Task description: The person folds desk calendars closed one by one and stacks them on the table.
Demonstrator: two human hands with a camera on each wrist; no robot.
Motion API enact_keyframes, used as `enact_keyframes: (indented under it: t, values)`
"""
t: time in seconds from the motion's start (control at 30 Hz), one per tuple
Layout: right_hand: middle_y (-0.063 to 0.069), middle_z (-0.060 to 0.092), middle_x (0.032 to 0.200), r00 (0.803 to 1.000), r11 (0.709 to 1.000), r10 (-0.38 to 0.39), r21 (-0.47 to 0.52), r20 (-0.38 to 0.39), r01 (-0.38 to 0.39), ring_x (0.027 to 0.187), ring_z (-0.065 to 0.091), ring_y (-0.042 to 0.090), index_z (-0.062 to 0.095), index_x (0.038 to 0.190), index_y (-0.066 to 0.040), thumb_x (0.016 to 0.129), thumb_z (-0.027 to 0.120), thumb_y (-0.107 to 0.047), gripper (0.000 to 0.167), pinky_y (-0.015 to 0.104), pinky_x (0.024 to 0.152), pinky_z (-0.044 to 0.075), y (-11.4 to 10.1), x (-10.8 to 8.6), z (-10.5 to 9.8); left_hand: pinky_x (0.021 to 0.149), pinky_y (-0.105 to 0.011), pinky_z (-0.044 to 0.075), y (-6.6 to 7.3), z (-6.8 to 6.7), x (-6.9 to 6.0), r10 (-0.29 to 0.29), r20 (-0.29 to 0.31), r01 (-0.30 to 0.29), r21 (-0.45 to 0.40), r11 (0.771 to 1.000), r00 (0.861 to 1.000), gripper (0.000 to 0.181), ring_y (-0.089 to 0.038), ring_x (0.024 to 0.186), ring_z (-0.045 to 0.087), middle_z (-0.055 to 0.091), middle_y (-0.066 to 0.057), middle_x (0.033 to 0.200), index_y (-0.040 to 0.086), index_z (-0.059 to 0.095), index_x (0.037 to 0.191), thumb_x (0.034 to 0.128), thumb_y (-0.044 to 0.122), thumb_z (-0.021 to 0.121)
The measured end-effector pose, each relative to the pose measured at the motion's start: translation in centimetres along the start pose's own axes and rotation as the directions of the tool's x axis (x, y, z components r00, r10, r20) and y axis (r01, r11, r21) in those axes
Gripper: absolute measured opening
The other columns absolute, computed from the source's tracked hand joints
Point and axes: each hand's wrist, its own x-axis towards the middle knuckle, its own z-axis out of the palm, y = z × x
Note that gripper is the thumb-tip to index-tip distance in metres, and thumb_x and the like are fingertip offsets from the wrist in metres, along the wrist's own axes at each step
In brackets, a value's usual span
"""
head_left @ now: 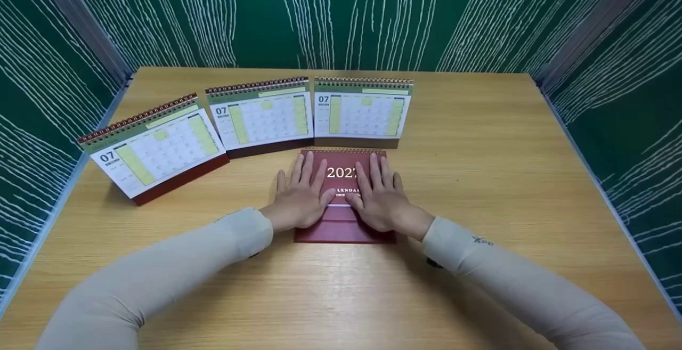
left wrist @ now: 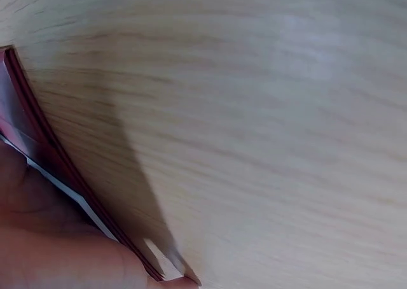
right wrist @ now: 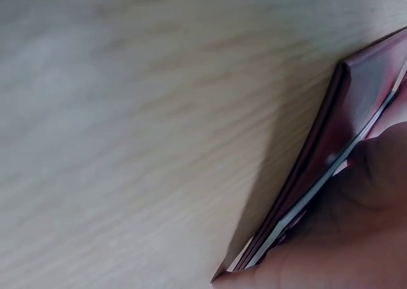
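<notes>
A dark red desk calendar point(head_left: 341, 231) with gold numerals on its cover lies folded flat on the table, spiral binding at its far edge. My left hand point(head_left: 301, 196) rests on its left half, fingers straight and spread, pointing away from me. On the right half my right hand point(head_left: 382, 196) lies the same way, covering part of the printed title. The two thumbs come close together near the middle. In the left wrist view the calendar's edge point(left wrist: 48, 133) shows beside the hand; the right wrist view shows its other edge point(right wrist: 318, 136) and a corner.
Three calendars stand tented, opened to page 07, behind and to the left: the left one point(head_left: 160, 150), the middle one point(head_left: 264, 118) and the right one point(head_left: 362, 115). The right one stands just beyond the flat calendar. Green walls point(head_left: 261, 14) border the wooden table point(head_left: 490, 142).
</notes>
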Motion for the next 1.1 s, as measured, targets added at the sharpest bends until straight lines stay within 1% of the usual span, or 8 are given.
enact_keyframes:
  t: [0.13, 0.27, 0.4, 0.57, 0.73, 0.93, 1.1]
  values:
    - [0.025, -0.023, 0.172, 1.0, 1.0, 0.006, 0.001, 0.009, -0.006, 0.158, -0.024, 0.043, -0.005, 0.17, -0.008, 0.112, 0.021, -0.057, 0.08, 0.069, 0.127, -0.002, -0.15, -0.13, -0.1, 0.126, -0.067, -0.009, 0.07, 0.1, 0.06, -0.002, 0.003, 0.002, 0.005, 1.0, 1.0, 0.075, -0.028, 0.158, -0.031, -0.034, -0.007, 0.171, 0.025, -0.019, 0.167, 0.1106, 0.062, 0.013]
    - [0.028, -0.02, 0.172, 1.0, 1.0, 0.002, 0.019, -0.008, -0.002, 0.159, -0.021, 0.046, 0.0, 0.17, -0.005, 0.113, 0.024, -0.054, 0.079, 0.07, 0.126, -0.001, -0.36, -0.5, -0.38, 0.126, -0.067, -0.009, 0.23, 0.06, 0.05, 0.004, -0.001, -0.004, 0.0, 1.0, 1.0, 0.075, -0.028, 0.157, -0.031, -0.034, -0.007, 0.171, 0.024, -0.019, 0.167, 0.1107, 0.062, 0.014]
    - [0.027, -0.02, 0.172, 1.0, 1.0, -0.007, 0.019, -0.019, 0.008, 0.159, -0.021, 0.046, -0.001, 0.17, -0.006, 0.113, 0.023, -0.055, 0.079, 0.071, 0.126, -0.001, -0.02, -0.24, -0.13, 0.125, -0.067, -0.01, 0.29, 0.09, 0.09, 0.003, -0.006, -0.003, 0.001, 1.0, 1.0, 0.076, -0.028, 0.157, -0.031, -0.034, -0.007, 0.17, 0.024, -0.018, 0.167, 0.1108, 0.062, 0.014]
    - [0.023, -0.025, 0.172, 1.0, 1.0, 0.008, 0.014, 0.003, -0.008, 0.158, -0.026, 0.042, -0.006, 0.17, -0.01, 0.112, 0.02, -0.059, 0.081, 0.069, 0.127, -0.003, 0.44, 0.38, 0.26, 0.125, -0.067, -0.01, 0.29, 0.05, 0.1, 0.004, -0.004, -0.004, -0.001, 1.0, 1.0, 0.076, -0.029, 0.157, -0.031, -0.035, -0.007, 0.17, 0.023, -0.018, 0.167, 0.1107, 0.062, 0.014]
    - [0.021, -0.028, 0.171, 1.0, 0.999, 0.013, 0.031, 0.023, -0.014, 0.157, -0.029, 0.04, -0.008, 0.17, -0.011, 0.112, 0.019, -0.059, 0.081, 0.068, 0.127, -0.005, 0.14, 0.22, -0.07, 0.125, -0.068, -0.01, 0.21, 0.1, 0.16, 0.005, 0.005, -0.005, -0.005, 1.0, 1.0, 0.076, -0.029, 0.157, -0.032, -0.035, -0.008, 0.17, 0.023, -0.018, 0.168, 0.1106, 0.062, 0.014]
    - [0.021, -0.029, 0.171, 0.999, 0.999, 0.022, 0.035, 0.03, -0.023, 0.157, -0.03, 0.039, -0.009, 0.17, -0.012, 0.111, 0.021, -0.06, 0.081, 0.068, 0.127, -0.006, 0.12, 0.3, -0.21, 0.125, -0.07, -0.009, 0.23, -0.21, 0.06, 0.008, 0.01, -0.008, 0.002, 1.0, 1.0, 0.077, -0.029, 0.156, -0.033, -0.037, -0.009, 0.169, 0.022, -0.019, 0.168, 0.1106, 0.062, 0.014]
    - [0.02, -0.031, 0.17, 0.998, 0.999, 0.02, 0.039, 0.059, -0.022, 0.156, -0.033, 0.038, -0.011, 0.17, -0.013, 0.111, 0.022, -0.062, 0.083, 0.068, 0.127, -0.007, 0.26, 0.45, -0.14, 0.125, -0.07, -0.009, 0.04, -0.09, 0.04, 0.015, 0.013, -0.015, -0.009, 1.0, 1.0, 0.078, -0.03, 0.156, -0.033, -0.036, -0.009, 0.17, 0.022, -0.018, 0.168, 0.1106, 0.063, 0.016]
